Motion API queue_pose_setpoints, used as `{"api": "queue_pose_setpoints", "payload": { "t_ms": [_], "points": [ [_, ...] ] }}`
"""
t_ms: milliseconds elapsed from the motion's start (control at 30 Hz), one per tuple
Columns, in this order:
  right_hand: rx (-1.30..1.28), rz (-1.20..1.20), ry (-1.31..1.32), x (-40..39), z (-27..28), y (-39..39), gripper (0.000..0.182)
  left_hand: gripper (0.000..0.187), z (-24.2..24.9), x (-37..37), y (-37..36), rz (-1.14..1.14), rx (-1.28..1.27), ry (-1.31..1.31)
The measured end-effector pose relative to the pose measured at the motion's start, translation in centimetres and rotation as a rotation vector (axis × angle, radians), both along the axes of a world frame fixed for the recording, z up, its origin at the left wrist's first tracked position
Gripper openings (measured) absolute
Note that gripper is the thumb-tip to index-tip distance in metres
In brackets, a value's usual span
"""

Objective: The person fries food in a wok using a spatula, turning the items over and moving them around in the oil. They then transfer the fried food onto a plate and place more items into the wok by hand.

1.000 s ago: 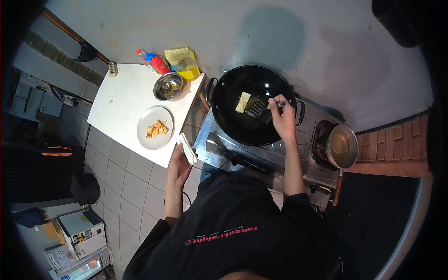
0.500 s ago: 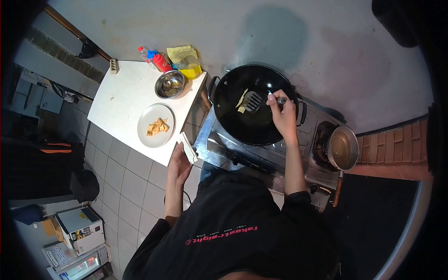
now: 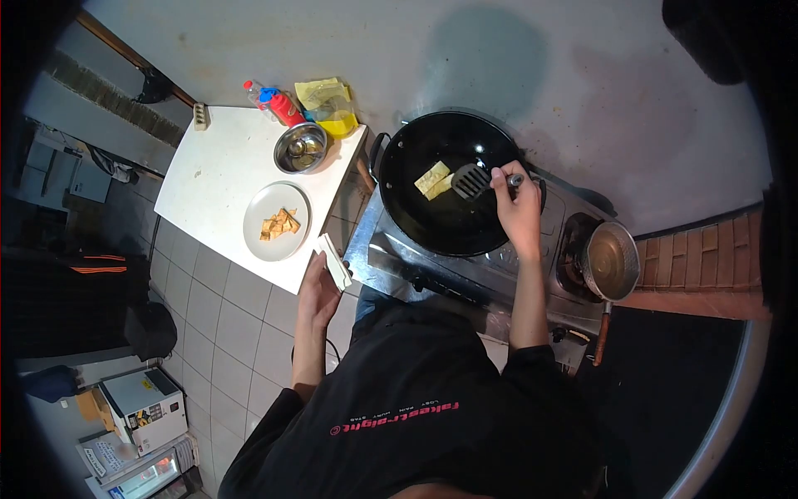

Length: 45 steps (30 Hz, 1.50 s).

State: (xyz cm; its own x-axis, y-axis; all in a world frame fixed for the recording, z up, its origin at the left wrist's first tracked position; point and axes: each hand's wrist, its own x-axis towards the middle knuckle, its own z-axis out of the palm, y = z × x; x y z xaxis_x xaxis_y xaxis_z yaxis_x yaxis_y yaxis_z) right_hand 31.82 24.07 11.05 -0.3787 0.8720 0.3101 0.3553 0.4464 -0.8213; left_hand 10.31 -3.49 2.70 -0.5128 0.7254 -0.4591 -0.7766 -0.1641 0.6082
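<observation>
My right hand (image 3: 519, 212) grips a black slotted spatula (image 3: 472, 181) over the black wok (image 3: 416, 229). Two pale yellow flat food pieces (image 3: 432, 179) lie in the wok, just left of the spatula's head; whether they touch it is hard to tell. Down by the table's front corner, my left hand (image 3: 317, 287) is closed on a white, slab-like object (image 3: 334, 262) whose kind I cannot make out. Beyond it, a pale plate (image 3: 253, 229) on the white table (image 3: 199, 179) holds several browned fried pieces (image 3: 280, 224).
A metal bowl (image 3: 278, 154) stands behind the plate, near a red bottle (image 3: 287, 109) and a yellow packet (image 3: 337, 121). The wok sits on a steel gas stove (image 3: 399, 270). Right of it, a saucepan (image 3: 611, 262) rests on another burner, its handle pointing toward me.
My right hand has drawn the spatula slightly right, away from the food. The food pieces now lie flatter and show broader faces. My left hand keeps its place.
</observation>
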Motion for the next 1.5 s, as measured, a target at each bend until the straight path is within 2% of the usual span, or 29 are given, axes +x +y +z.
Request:
{"api": "queue_pose_setpoints", "payload": {
  "t_ms": [200,333,400,500,700,800,933,1100,1200,1500],
  "points": [
    [-0.087,-0.065,-0.024,1.4,-0.5,-0.9,0.025,0.030,-0.6,0.0,0.1,0.002,-0.012,-0.005],
    [-0.065,-0.036,-0.020,1.3,-2.8,-0.9,0.026,0.028,-0.4,0.3,0.3,-0.016,-0.019,-0.038],
    [-0.090,-0.041,0.077,0.9,-3.5,-0.9,0.026,0.028,-0.2,0.3,0.4,-0.018,-0.015,-0.042],
    [-0.186,-0.057,0.145,0.8,-2.8,-1.2,0.027,0.027,-0.3,0.3,0.1,-0.012,-0.011,-0.039],
    [-0.190,-0.057,0.082,1.1,-1.3,-0.7,0.027,0.027,-0.5,0.1,-0.2,0.011,-0.039,-0.052],
    [-0.242,-0.036,0.135,1.0,-1.6,-0.1,0.026,0.028,-0.5,0.0,-0.1,0.002,-0.034,-0.044],
    [-0.206,-0.017,0.179,0.7,-1.3,-0.1,0.026,0.028,-0.3,-0.1,0.1,-0.007,-0.009,-0.035],
    [-0.096,-0.102,0.026,1.0,-0.6,-0.5,0.025,0.028,-0.2,-0.3,0.4,-0.006,-0.016,-0.022],
    [-0.069,-0.113,0.019,0.7,-0.3,-1.0,0.025,0.028,-0.5,-0.4,0.6,-0.020,-0.019,-0.024],
    [-0.021,-0.006,0.128,-0.5,-2.8,-0.8,0.024,0.028,0.0,-0.5,1.3,-0.064,0.003,-0.018]
  ]
}}
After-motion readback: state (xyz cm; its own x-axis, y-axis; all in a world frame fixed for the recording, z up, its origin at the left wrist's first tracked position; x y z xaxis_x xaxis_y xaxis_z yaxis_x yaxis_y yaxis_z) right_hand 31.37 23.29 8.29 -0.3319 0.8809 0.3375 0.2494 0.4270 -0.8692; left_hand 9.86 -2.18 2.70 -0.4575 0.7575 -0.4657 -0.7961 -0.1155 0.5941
